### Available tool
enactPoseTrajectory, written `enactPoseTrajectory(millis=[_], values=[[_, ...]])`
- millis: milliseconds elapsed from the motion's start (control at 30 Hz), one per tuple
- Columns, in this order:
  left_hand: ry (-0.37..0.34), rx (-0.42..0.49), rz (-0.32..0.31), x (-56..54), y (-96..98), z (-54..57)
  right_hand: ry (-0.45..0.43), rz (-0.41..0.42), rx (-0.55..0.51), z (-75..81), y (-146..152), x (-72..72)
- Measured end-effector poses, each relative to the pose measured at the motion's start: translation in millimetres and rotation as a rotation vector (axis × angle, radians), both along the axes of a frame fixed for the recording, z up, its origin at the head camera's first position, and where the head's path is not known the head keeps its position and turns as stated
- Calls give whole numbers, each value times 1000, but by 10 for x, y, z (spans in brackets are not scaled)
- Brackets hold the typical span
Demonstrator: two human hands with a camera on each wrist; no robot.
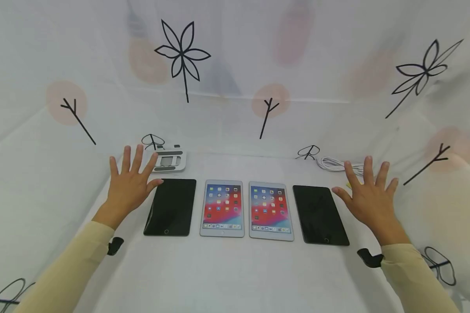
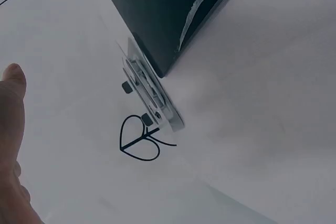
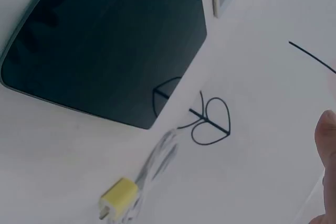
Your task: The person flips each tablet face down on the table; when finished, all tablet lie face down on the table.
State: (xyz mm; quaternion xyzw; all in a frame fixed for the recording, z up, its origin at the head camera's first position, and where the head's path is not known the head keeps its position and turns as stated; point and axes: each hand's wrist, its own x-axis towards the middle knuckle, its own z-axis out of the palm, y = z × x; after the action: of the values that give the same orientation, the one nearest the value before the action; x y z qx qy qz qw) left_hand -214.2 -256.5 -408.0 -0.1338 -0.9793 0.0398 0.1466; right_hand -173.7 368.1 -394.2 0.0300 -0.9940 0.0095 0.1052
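Note:
My left hand point(image 1: 127, 189) is held with fingers spread at the outer edge of a dark-screened tablet point(image 1: 173, 208), its thumb overlapping that tablet's upper corner in the head view. Spread in the same way, my right hand point(image 1: 370, 202) is beside another dark-screened tablet point(image 1: 320, 215) on the right. Between these lie two white tablets, the left one point(image 1: 222, 208) and the right one point(image 1: 270, 211), both with lit home screens. Neither hand grips anything. The left wrist view shows a dark tablet point(image 2: 163, 14) with a whitish streak across its glass.
A white and grey folding stand point(image 1: 176, 161) lies behind the left dark tablet. A coiled white cable point(image 1: 330, 164) with a yellow plug point(image 3: 121, 196) lies behind the right one. White cloth with printed plants point(image 1: 219, 130) covers the table and backdrop.

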Motion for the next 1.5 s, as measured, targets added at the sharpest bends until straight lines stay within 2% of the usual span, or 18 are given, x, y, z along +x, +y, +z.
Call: enactPoseTrajectory(millis=[100, 200, 267, 333, 500, 633, 767, 867, 1000, 1100, 1233, 1333, 1500], values=[[28, 48, -14, 5, 34, -47, 14, 1, -46, -28, 9, 31], [67, 107, -62, 26, 109, -106, 37, 9, -101, -60, 12, 73], [68, 132, -93, 51, 192, -147, 47, 13, -144, -100, 9, 104], [39, 144, -115, 79, 302, -184, 31, -10, -200, -157, 8, 140], [-61, 211, -165, 155, 724, -285, -48, -103, -357, -357, 11, 286], [-156, 338, -260, 224, 1225, -381, -135, -155, -428, -483, 72, 451], [-326, 491, -368, 327, 1788, -413, -219, -206, -490, -582, 111, 607], [-438, 535, -433, 383, 2175, -369, -254, -244, -525, -665, 128, 707], [-511, 506, -503, 374, 2609, -347, -254, -272, -535, -763, 175, 812], [-539, 513, -520, 310, 2903, -397, -247, -269, -508, -799, 213, 854], [-564, 510, -500, 217, 3273, -459, -279, -259, -486, -806, 236, 859], [-573, 459, -481, 172, 3499, -487, -323, -256, -457, -793, 212, 839], [-581, 374, -456, 137, 3739, -526, -365, -246, -402, -783, 152, 825]])
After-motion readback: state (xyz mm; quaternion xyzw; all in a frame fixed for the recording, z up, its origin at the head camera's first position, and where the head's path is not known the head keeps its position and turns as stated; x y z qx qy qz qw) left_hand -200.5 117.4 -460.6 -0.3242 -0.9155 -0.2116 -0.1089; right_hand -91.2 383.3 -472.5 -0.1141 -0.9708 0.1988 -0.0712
